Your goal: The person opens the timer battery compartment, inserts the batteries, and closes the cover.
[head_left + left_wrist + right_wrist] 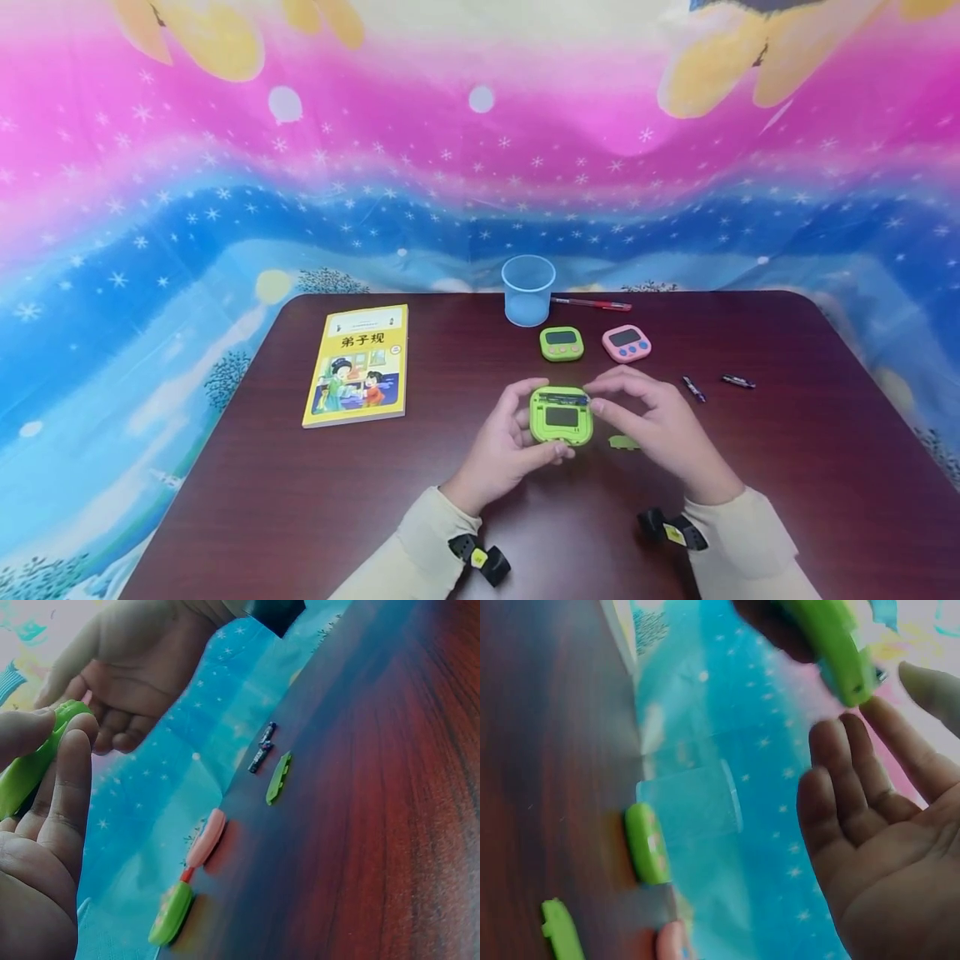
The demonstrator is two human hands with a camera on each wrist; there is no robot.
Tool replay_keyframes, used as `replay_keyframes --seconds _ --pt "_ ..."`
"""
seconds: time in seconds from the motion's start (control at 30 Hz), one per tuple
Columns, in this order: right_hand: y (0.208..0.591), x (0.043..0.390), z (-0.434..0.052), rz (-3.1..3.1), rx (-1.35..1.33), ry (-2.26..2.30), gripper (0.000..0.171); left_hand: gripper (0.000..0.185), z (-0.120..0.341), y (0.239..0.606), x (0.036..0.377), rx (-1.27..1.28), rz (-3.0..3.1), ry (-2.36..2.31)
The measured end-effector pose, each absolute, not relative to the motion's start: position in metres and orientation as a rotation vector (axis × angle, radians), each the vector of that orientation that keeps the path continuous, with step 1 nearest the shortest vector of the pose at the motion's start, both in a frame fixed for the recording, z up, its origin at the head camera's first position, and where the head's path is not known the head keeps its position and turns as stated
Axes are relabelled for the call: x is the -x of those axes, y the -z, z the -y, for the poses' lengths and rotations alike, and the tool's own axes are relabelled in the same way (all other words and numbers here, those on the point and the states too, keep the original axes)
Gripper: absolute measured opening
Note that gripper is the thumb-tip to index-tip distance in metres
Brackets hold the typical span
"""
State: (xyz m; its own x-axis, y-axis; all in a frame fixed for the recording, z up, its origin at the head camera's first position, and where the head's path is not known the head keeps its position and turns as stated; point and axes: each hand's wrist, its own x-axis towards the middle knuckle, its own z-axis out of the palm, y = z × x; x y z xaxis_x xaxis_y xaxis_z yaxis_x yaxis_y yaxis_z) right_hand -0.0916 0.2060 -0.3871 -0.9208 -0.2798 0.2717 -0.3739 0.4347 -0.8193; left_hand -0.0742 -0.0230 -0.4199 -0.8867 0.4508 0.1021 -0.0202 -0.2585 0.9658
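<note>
**A:** Where's the timer against my grip right now?

**B:** From where I sit, the green timer [561, 414] is held up off the desk [787, 467], back side facing me, with its battery slot open along the top edge. My left hand [504, 446] has it: thumb curled over the edge at 9 o'clock, fingers wrapped under the bottom edge at 6. That grip is firmly closed around the timer.

**A:** And the right?

**B:** My right hand [660, 425] sits at 3 o'clock of the timer, fingertips touching its top right corner by the slot. In the right wrist view the palm is open and the fingers fairly straight, so that grip is loose and holding nothing.

**A:** Which way does the long side run?

**B:** The slot runs 9 to 3, across me. I judge the right hand is the one placed to work at it.

**A:** Loose parts?

**B:** The green cover [624, 442] lies flat on the desk just under my right hand, at about 4 o'clock of the timer. Two batteries [693, 388] lie further out at 2 o'clock, well apart from both hands, with the right hand nearer.
</note>
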Motion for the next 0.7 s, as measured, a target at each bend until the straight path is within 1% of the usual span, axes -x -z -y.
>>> replay_keyframes --seconds 0.17,0.43,0.53,0.7 --pt "0.3928 0.0952 -0.2067 2.583 -0.569 -1.766 0.020 0.077 0.0239 0.4193 0.0747 -0.525 -1.677 -2.218" --pt "0.3947 0.0958 -0.2037 2.598 -0.506 -1.836 0.022 0.076 0.0236 0.4212 0.0750 -0.546 -1.680 -2.207" --pt "0.3957 0.0957 -0.2054 2.553 -0.528 -1.950 0.020 0.076 0.0232 0.4227 0.0745 -0.575 -1.685 -2.193" --pt "0.3959 0.0959 -0.2088 2.466 -0.617 -2.111 0.013 0.075 0.0206 0.4269 0.0730 -0.635 -1.682 -2.162"
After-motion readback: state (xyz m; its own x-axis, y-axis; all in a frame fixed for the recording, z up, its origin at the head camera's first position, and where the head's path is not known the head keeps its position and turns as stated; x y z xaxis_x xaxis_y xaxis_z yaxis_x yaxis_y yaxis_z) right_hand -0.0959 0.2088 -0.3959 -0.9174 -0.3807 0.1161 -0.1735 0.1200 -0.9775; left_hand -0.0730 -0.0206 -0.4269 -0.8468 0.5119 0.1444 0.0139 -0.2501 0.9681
